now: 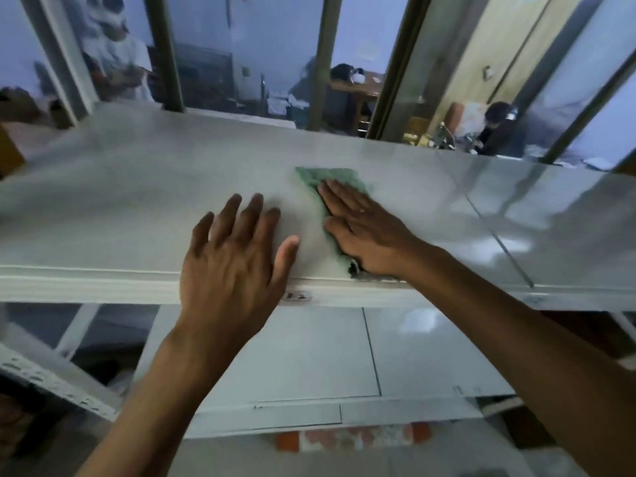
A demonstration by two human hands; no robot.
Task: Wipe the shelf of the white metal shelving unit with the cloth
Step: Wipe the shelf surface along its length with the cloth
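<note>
The white metal shelf [130,201] stretches across the middle of the view, its front lip facing me. A green cloth [330,179] lies flat on it, right of centre. My right hand [364,228] presses flat on the cloth with fingers together, covering most of it; the cloth shows beyond the fingertips and along the thumb side. My left hand [234,256] hovers or rests at the shelf's front edge just left of the cloth, fingers spread, holding nothing.
A lower white shelf [309,366] sits below, with an orange-and-white object [351,437] under it. Upright posts [165,49] rise behind the shelf. Beyond them a window or glass shows people [495,129] and a desk [358,87].
</note>
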